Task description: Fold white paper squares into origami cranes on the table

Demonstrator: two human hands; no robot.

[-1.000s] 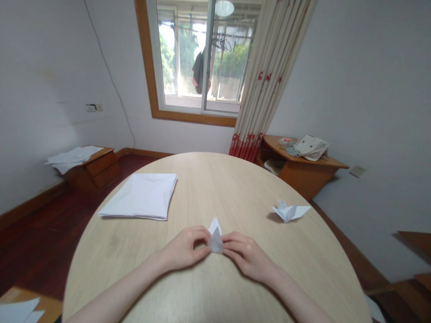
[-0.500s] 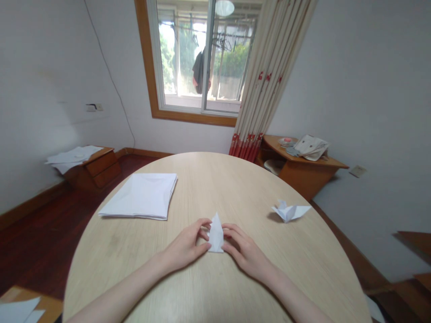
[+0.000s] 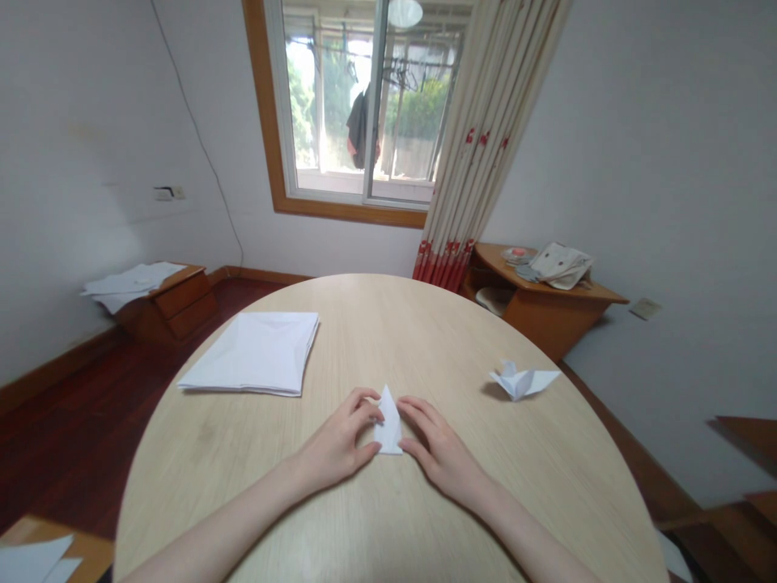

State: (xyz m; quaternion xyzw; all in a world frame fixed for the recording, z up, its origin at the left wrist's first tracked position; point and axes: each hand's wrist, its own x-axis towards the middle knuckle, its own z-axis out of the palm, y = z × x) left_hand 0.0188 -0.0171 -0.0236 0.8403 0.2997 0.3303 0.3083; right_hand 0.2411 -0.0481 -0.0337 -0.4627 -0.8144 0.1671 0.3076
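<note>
A small folded white paper piece [image 3: 388, 421], pointed at its far end, lies flat on the round light-wood table [image 3: 425, 340]. My left hand [image 3: 340, 441] presses its left side, fingertips curled onto the paper. Along the right edge rests my right hand [image 3: 438, 449], its fingers stretched out and pressing down. Both hands touch the paper; neither lifts it.
A stack of white paper sheets [image 3: 255, 354] lies on the table's left. A finished folded paper figure [image 3: 522, 380] sits at the right. Behind stand a low wooden cabinet with papers [image 3: 154, 291], a corner shelf with a bag [image 3: 558, 267], a curtain and a window.
The folded paper, held up off the table between both hands a second ago, now lies flat on the tabletop, and my fingers have spread to press it down.
</note>
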